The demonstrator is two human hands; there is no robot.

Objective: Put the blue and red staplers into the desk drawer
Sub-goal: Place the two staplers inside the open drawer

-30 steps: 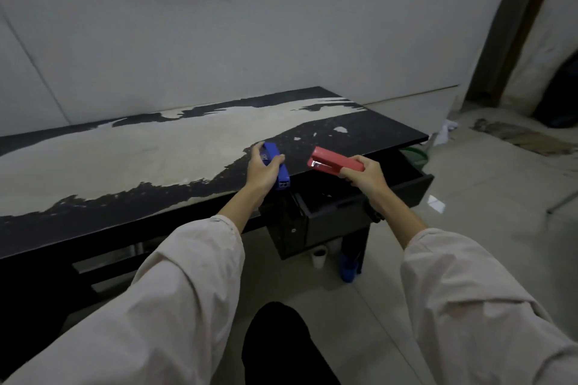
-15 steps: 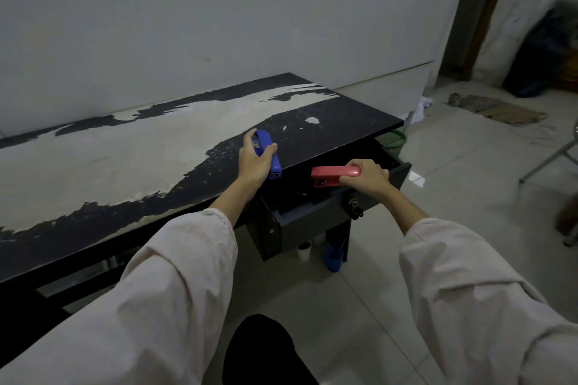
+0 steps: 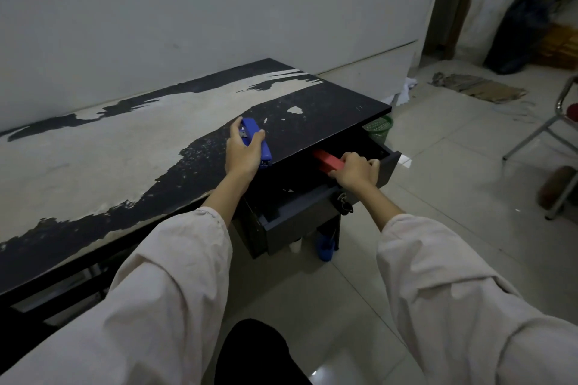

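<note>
Right hand (image 3: 353, 172) grips the red stapler (image 3: 328, 161), low inside the open desk drawer (image 3: 300, 216); whether it touches the drawer floor cannot be told. Left hand (image 3: 242, 155) wraps the blue stapler (image 3: 256, 142), on or just above the worn desk top (image 3: 93, 150), close to its front edge. Risks, as judged: the red one dropped hard if released high; the blue one clipping the desk edge on its way over; the drawer interior is dark, so placement is half blind.
</note>
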